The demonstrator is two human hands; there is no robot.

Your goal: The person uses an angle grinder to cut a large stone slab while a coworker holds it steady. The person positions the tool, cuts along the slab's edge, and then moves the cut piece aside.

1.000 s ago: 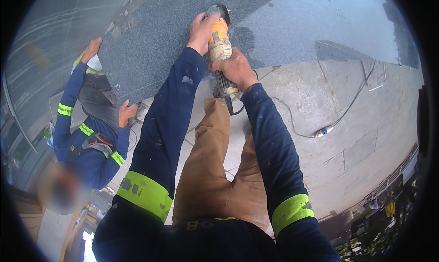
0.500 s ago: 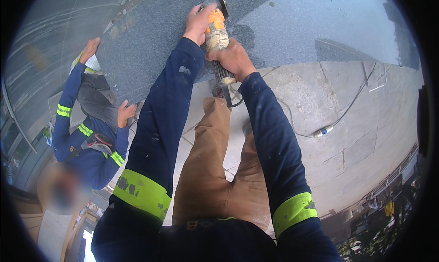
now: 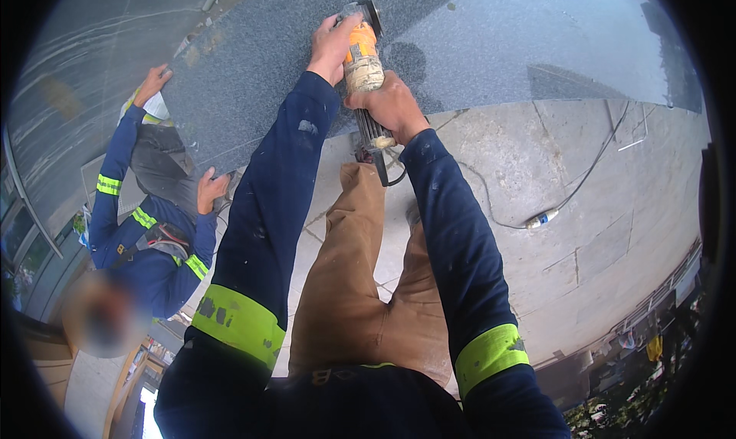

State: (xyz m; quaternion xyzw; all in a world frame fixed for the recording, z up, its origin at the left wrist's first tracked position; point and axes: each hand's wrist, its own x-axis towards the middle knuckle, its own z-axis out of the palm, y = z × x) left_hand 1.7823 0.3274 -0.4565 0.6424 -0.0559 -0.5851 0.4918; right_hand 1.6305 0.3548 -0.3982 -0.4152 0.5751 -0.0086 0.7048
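Both my hands grip an angle grinder [image 3: 363,69] with an orange housing wrapped in worn, pale tape. My left hand [image 3: 331,46] is closed round its front end near the head. Farther back, my right hand [image 3: 391,104] wraps the body from the right side. The dark cutting disc [image 3: 372,16] stands on edge at the far end, over a grey speckled stone slab [image 3: 475,55]. Whether the disc touches the stone I cannot tell. From the grinder's rear a black cord [image 3: 395,180] loops down.
At the left a co-worker [image 3: 153,209] in navy with reflective bands has one hand at the slab's left corner. A cable with a white-and-blue connector [image 3: 543,219] lies on the pale paved floor [image 3: 521,155] at right. The slab's near edge runs in front of my legs.
The grinder and both my hands have shifted slightly nearer to me. My grip stays the same. The co-worker's far hand has its fingers more curled at the slab's corner.
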